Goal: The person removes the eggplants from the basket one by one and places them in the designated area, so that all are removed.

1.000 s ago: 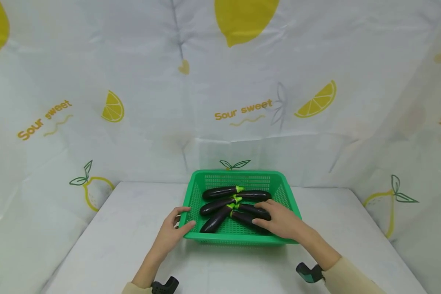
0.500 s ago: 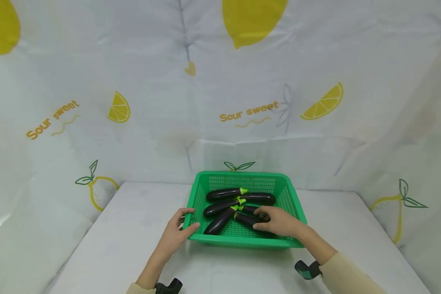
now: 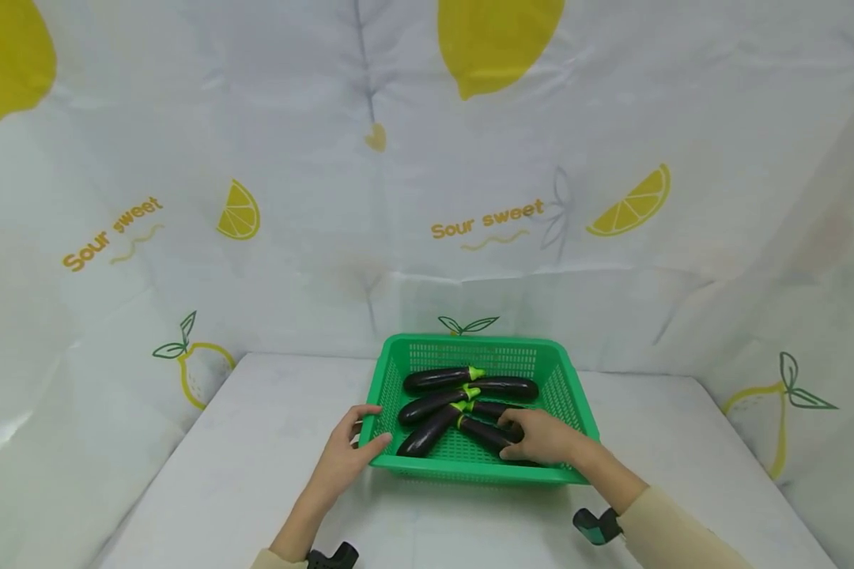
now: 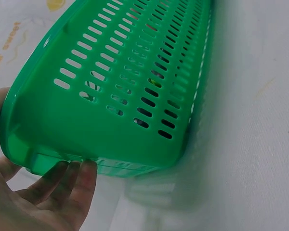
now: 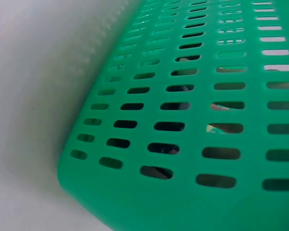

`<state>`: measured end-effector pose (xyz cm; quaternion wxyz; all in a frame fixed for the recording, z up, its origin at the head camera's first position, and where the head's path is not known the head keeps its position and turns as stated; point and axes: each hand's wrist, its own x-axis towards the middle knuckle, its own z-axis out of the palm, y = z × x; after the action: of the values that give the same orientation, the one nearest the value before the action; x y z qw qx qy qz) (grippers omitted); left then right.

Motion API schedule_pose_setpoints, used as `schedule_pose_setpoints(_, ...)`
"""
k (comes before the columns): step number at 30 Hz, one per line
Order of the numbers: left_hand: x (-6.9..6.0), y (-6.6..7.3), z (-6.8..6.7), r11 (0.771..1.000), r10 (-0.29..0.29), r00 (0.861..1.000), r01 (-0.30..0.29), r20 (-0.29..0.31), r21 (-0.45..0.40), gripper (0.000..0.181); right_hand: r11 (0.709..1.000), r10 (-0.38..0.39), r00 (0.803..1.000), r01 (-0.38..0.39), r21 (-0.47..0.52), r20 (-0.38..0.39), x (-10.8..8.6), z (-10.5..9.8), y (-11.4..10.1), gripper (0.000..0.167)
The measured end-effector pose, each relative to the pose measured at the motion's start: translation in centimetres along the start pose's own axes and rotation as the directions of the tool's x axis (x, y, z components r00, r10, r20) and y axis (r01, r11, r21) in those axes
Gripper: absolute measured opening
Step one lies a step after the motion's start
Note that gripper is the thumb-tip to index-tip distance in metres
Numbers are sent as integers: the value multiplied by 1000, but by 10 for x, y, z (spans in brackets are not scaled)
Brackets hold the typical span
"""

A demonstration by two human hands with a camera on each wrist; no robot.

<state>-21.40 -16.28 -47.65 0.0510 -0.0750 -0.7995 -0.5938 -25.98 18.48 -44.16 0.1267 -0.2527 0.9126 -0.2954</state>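
Observation:
A green slotted plastic basket (image 3: 462, 472) holds several dark purple eggplants with green stems. At its front left corner my left hand (image 3: 343, 452) grips the rim, the thumb over the edge. The left wrist view shows this hand's fingers (image 4: 84, 185) against the basket's outer wall (image 4: 62, 130). Inside, at the front right, my right hand (image 3: 546, 439) has its fingers and thumb curled round an eggplant (image 3: 478, 429), covering its thick end. Another eggplant (image 3: 430, 431) lies to its left. In the right wrist view the basket wall (image 5: 135, 192) hides the right hand.
The basket stands on a white-covered table (image 3: 256, 442), near the back. Behind it hangs a white lemon-print sheet (image 3: 313, 300). More sheeting encloses the left and right sides. Dark wrist devices (image 3: 596, 525) sit below each hand.
The right hand has shifted slightly toward the front of the basket, its fingers closing round the front right eggplant. The left hand keeps its place on the rim. The head view has shifted slightly.

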Motion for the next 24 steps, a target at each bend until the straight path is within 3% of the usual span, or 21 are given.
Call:
schedule_pose_setpoints(4,-1,1,1,1000,-1,1000,1,4,2,44,1000,-10,1000,10,-16,-2,-1,2,1,38)
schedule_pose_setpoints(12,-1,2,1,1000,1,1000,-1,1,12,44,997,-66,989,70,25,-133,-1,-2,-1,27)
schedule_pose_setpoints(24,0,1,1,1000,2,1000,-2,-4,18,44,993,-56,964,81,84,-260,-14,-10,-5,27)
